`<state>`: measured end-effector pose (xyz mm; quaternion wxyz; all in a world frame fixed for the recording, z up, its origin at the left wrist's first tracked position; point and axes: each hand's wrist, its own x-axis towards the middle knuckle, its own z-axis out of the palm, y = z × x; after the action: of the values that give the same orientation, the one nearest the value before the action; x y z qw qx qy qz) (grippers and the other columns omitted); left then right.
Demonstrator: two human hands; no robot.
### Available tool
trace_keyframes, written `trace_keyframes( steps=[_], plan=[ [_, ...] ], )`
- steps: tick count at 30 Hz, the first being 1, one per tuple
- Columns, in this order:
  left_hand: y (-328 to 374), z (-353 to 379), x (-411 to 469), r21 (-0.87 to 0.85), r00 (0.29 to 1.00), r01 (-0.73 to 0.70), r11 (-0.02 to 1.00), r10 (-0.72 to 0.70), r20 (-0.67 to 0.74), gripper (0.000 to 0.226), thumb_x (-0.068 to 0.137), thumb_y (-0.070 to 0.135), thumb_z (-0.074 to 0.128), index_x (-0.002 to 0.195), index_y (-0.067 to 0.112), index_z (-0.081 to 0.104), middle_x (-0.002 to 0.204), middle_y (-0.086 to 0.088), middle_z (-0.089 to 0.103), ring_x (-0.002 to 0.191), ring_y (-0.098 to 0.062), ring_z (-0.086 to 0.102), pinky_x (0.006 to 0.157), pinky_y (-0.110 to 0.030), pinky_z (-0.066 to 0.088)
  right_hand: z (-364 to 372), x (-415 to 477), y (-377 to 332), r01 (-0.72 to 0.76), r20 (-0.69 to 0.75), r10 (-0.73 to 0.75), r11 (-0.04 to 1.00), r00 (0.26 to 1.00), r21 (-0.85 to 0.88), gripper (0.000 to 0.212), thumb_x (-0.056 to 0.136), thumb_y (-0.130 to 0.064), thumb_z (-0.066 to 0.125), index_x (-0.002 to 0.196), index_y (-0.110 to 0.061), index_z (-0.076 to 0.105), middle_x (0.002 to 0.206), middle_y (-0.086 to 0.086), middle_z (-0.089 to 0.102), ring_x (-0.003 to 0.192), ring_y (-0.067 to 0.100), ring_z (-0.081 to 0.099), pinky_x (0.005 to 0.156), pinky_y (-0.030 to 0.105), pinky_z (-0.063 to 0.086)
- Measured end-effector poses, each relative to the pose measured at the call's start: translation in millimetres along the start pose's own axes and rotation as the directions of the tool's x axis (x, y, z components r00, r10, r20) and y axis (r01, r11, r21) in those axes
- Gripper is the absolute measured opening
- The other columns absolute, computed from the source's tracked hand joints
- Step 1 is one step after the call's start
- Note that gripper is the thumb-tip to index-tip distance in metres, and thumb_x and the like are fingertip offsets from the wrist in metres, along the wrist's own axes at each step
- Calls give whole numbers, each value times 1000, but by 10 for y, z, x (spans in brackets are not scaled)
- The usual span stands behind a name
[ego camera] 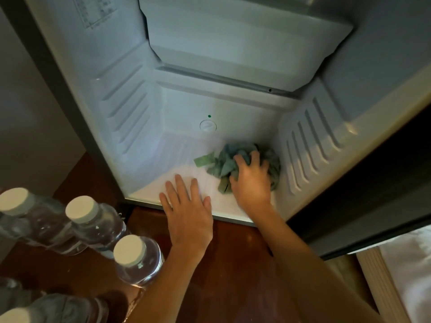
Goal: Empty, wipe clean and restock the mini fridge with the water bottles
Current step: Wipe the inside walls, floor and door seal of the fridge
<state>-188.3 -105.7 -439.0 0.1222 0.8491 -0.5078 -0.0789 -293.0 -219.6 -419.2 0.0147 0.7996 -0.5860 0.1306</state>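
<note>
The fridge (130,127) stands open and fills most of the view, its white ribbed walls bare and nothing on its shelves. It stands on a dark wooden surface (233,264), with a strip of white bedding (410,264) at the lower right corner. The bottles (137,262) are outside the fridge, upright on the wood to the left of its open front. Three white caps show in a loose row, and at least one more bottle sits at the bottom left edge. The left hand (189,213) lies flat across the front lip of the fridge floor, fingers straight and spread, holding nothing. The right hand (251,180) is further in, toward the right wall, its fingers curled down into a crumpled blue-green cloth (224,164) and gripping it against the fridge floor. The cloth lies near the rear right corner, just beside the ribbed right wall. On the back wall, above and left of the cloth, is a round dial (208,125), with a small green dot (209,116) just over it.
</note>
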Motion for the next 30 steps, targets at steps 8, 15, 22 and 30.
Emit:
trace_keyframes(
  steps=[8,15,22,30],
  plan=[
    [-28,95,28,-66,998,5,998,-10,-65,75,98,53,5,153,6,21,162,-17,6,149,-37,1,121,-52,2,90,-415,89,-24,-48,22,999,999,-40,61,69,-14,84,125,-22,61,127,21,50,98,44,56,67,48,57],
    [-52,50,13,-20,1000,3,1000,-3,21,73,97,54,-2,155,11,-1,161,-14,-16,148,-33,-16,120,-48,-7,213,488,3,-131,89,139,988,986,-85,49,101,-15,45,148,-25,34,155,21,19,133,48,31,96,46,47],
    [94,-70,27,20,991,60,998,-62,121,67,103,46,13,154,7,-6,160,-17,-19,147,-39,-16,119,-55,-4,-122,-536,21,5,95,-5,1000,996,4,53,87,-20,70,137,-22,51,146,21,33,118,47,44,90,51,49],
    [277,-278,-425,-200,967,-207,958,231,107,49,92,15,55,137,10,36,150,-13,30,139,-33,21,117,-42,23,-428,-1053,59,-68,262,12,977,965,203,52,87,-17,67,137,-23,50,147,11,28,128,39,41,103,47,45]
  ],
)
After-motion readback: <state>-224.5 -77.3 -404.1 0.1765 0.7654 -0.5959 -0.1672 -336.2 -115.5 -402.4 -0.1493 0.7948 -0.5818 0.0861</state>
